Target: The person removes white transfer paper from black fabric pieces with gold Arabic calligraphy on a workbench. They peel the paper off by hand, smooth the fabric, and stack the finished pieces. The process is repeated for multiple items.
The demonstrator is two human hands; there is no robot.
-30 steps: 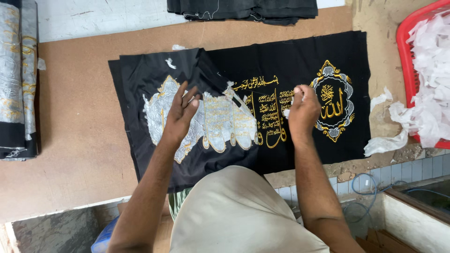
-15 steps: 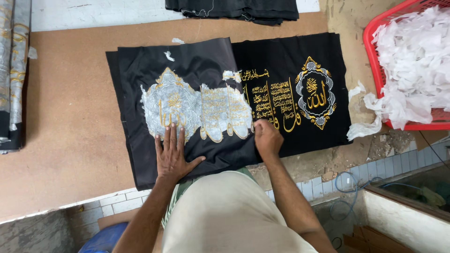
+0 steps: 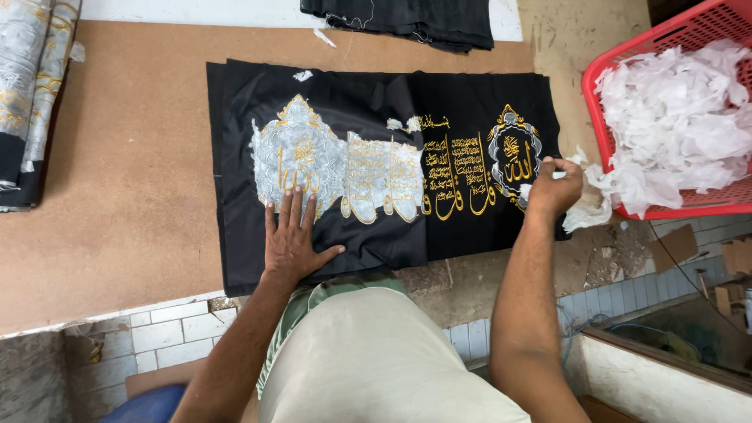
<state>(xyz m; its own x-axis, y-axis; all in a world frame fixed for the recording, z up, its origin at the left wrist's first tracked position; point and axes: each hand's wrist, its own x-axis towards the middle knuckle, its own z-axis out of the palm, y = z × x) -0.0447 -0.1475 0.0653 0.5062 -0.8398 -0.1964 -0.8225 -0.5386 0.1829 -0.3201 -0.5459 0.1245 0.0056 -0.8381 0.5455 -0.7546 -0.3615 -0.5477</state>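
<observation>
A black cloth (image 3: 368, 94) with gold embroidery lies flat on the brown worktop (image 3: 133, 180). White backing paper (image 3: 345, 164) still covers the embroidered motifs on its left half; the right half shows bare gold stitching. My left hand (image 3: 294, 239) presses flat on the cloth's near edge, fingers spread, just below the paper-covered motif. My right hand (image 3: 552, 188) is at the cloth's right edge, fingers pinched on a small scrap of white paper (image 3: 554, 174), close to the red basket (image 3: 603, 141).
The red plastic basket at the right is heaped with torn white paper (image 3: 681, 117). Folded black cloth (image 3: 407, 19) lies at the far edge. Silver-patterned fabric (image 3: 27, 86) is stacked at the left. Loose paper scraps (image 3: 591, 207) lie by the basket. A tiled ledge (image 3: 164, 333) fronts the worktop.
My right hand has moved from the cloth's near middle out to its right edge, now pinching a paper scrap. My left hand stays pressed on the cloth. The camera has shifted.
</observation>
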